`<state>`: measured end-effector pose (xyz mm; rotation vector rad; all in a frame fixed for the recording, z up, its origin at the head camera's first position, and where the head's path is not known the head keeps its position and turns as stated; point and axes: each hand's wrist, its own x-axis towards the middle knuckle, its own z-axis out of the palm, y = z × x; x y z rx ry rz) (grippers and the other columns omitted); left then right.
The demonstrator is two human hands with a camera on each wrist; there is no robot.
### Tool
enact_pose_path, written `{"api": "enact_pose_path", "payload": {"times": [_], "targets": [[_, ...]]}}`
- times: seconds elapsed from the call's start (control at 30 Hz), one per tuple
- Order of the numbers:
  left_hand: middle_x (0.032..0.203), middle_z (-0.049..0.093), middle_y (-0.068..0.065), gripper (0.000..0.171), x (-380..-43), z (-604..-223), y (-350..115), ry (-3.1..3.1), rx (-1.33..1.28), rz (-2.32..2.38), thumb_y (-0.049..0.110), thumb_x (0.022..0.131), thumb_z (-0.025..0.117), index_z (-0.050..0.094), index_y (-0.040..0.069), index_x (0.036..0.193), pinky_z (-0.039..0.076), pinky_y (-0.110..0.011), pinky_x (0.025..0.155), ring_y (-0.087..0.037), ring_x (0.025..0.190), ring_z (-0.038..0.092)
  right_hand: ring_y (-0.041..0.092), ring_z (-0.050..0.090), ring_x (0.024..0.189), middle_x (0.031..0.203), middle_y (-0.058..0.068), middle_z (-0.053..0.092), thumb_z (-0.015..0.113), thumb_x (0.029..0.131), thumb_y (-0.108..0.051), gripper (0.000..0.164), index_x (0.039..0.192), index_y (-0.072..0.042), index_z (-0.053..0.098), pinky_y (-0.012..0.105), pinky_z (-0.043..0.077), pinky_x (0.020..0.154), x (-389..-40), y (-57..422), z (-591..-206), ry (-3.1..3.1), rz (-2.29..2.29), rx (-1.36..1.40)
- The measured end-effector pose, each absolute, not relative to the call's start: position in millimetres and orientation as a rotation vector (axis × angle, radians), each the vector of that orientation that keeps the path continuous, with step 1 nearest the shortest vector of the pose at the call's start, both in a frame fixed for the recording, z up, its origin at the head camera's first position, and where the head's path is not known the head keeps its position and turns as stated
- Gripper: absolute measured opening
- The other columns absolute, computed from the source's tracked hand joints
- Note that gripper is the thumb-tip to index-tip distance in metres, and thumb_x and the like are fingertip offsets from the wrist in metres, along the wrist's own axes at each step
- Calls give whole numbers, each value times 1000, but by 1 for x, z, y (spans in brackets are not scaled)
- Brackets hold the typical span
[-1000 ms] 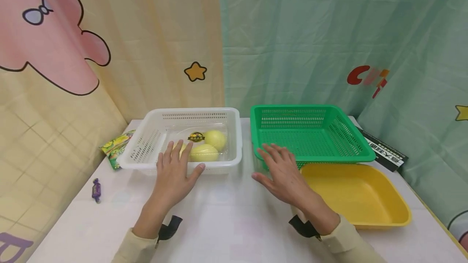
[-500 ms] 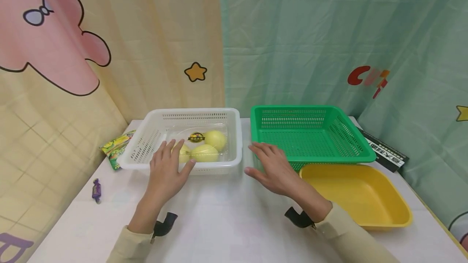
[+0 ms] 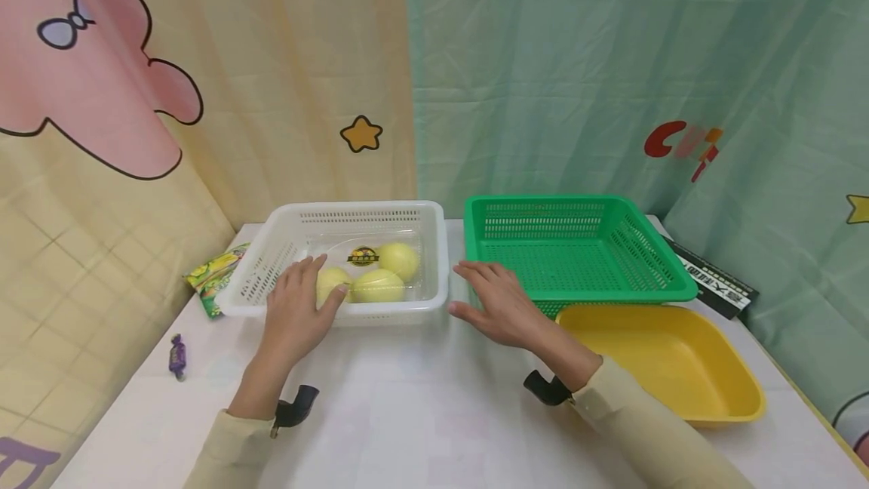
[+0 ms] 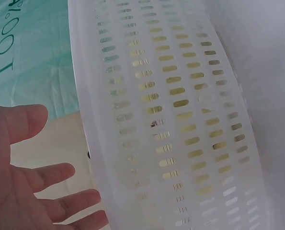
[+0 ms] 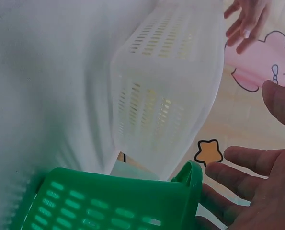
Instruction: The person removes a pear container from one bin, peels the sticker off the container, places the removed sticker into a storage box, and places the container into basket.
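My left hand [image 3: 296,315] hovers over the front rim of the white basket [image 3: 400,309], at its left part, fingers extended and thumb apart. In the left wrist view, the spread fingers show beside the basket's slotted wall and hold nothing. Inside the basket lies a clear plastic box [image 3: 319,246] with a dark-and-gold label [image 3: 363,256] and round, pale yellow-green fruits [image 3: 398,261]. My right hand [image 3: 498,304] is at the near left corner of the green basket [image 3: 550,266], fingers extended towards the gap between the two baskets. Its palm is bare in the right wrist view.
A yellow tray [image 3: 658,361] stands in front of the green basket. Behind it on the right lies a black-and-white box [image 3: 713,278]. A green-and-yellow packet [image 3: 216,274] lies left of the white basket, and a purple wrapped candy [image 3: 177,357] nearer the table's left edge. Printed curtains rise behind.
Both hands have drifted left: the left hand along the white basket's front rim, uncovering more fruit, and the right hand towards the gap between the baskets. The containers stay where they were.
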<state>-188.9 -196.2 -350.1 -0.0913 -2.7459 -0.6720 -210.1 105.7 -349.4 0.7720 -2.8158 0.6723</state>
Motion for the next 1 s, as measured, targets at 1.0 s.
{"api": "enact_pose_path", "payload": {"times": [1.0], "targets": [[144, 30, -33, 64, -226, -352, -238, -2904, -6, -619, 38, 97, 43, 28, -2, 144, 29, -68, 102, -53, 131, 26, 30, 29, 142, 152, 5, 37, 61, 87, -47, 70, 145, -15, 38, 55, 21, 116, -253, 100, -355, -2924, 826, 917]]}}
